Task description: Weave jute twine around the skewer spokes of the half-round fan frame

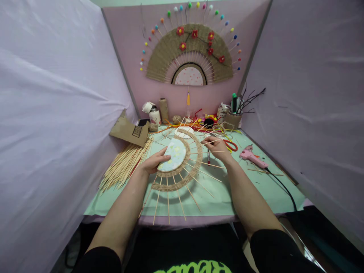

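A half-round fan frame (196, 172) of thin wooden sticks, with jute twine woven across them, is tilted above the table. Its centre is a pale blue patterned half-disc (176, 153). My left hand (155, 160) grips this half-disc at its straight edge, thumb on top and fingers underneath. At the outer edge of the woven band (199, 153), my right hand (216, 147) is closed in a pinch beside the sticks. What lies between its fingertips is too small to make out. Red-handled scissors (231, 145) rest just beyond the right hand.
Loose sticks (125, 165) are heaped at left beside a cardboard piece (132, 129). On the right lies a pink glue gun (254, 157) with its black cord. Twine, jars and a holder (232, 120) with twigs line the back, below a large decorated fan (162, 57) on the wall.
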Available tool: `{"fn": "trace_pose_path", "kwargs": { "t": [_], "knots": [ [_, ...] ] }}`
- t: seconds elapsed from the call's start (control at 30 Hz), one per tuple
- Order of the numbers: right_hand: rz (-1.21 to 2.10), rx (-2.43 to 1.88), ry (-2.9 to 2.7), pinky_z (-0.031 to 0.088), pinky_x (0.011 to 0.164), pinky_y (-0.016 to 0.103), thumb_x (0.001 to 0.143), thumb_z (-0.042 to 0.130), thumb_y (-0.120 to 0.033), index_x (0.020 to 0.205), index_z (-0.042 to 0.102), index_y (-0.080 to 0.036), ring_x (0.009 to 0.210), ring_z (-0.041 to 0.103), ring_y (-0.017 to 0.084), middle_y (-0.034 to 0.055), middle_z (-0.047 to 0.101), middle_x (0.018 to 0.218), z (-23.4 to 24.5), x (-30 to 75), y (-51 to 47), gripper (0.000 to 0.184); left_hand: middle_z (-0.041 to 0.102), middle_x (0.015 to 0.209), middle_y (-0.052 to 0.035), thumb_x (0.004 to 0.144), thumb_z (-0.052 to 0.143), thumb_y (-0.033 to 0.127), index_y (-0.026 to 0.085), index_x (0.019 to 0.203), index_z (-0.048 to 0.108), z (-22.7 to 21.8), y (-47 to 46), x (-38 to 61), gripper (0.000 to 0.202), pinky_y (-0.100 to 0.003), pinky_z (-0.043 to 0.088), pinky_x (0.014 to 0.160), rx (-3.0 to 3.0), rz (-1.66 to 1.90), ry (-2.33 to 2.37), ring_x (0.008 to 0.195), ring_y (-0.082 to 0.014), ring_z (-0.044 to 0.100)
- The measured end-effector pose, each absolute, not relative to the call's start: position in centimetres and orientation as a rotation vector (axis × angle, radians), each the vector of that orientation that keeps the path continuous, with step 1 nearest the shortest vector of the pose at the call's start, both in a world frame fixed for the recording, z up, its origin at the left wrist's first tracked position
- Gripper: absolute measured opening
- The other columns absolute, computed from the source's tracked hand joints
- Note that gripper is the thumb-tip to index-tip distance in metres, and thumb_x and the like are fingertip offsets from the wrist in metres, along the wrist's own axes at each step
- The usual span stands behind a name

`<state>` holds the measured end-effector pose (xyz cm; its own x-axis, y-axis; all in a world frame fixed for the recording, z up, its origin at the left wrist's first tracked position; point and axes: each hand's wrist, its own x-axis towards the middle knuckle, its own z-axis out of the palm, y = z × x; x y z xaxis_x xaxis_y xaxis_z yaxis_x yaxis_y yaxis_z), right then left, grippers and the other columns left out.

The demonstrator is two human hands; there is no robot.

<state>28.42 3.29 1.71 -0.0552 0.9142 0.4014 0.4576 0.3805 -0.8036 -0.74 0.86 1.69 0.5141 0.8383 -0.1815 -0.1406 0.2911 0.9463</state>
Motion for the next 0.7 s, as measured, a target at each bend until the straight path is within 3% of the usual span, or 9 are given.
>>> {"fn": "trace_pose_path", "kwargs": {
  "t": [0.27,0.47,0.7],
  "knots": [
    [0.541,-1.287,-1.658,0.027,0.049,0.025,0.075,0.057,-0.043,0.074,0.065,-0.016,0.048,0.036,0.011,-0.0012,0.050,0.053,2.0,28.5,3.2,0.028,0.065,0.114,-0.0118,0.078,0.064,0.023,0.024,0.142,0.032,0.9,1.2,-0.8,0.072,-0.021,0.052,0.065,1.080,0.739,0.734,0.084,-0.0184,0.067],
    [0.383,-1.312,-1.576,0.028,0.049,0.025,0.071,0.062,-0.050,0.063,0.060,-0.017,0.050,0.037,0.010,-0.0011,0.049,0.054,2.0,29.0,3.3,0.035,0.065,0.113,-0.0130,0.080,0.061,0.021,0.023,0.143,0.030,1.0,1.1,-0.6,0.071,-0.022,0.052,0.062,1.053,0.756,0.741,0.078,-0.0173,0.068],
    [0.368,-1.259,-1.485,0.033,0.051,0.025,0.069,0.064,-0.050,0.064,0.058,-0.017,0.053,0.042,0.012,-0.0005,0.052,0.056,1.8,29.9,3.6,0.034,0.067,0.108,-0.0117,0.079,0.062,0.019,0.022,0.142,0.031,1.3,1.0,-0.8,0.071,-0.021,0.053,0.061,1.042,0.754,0.772,0.073,-0.0156,0.068]
  ]
}}
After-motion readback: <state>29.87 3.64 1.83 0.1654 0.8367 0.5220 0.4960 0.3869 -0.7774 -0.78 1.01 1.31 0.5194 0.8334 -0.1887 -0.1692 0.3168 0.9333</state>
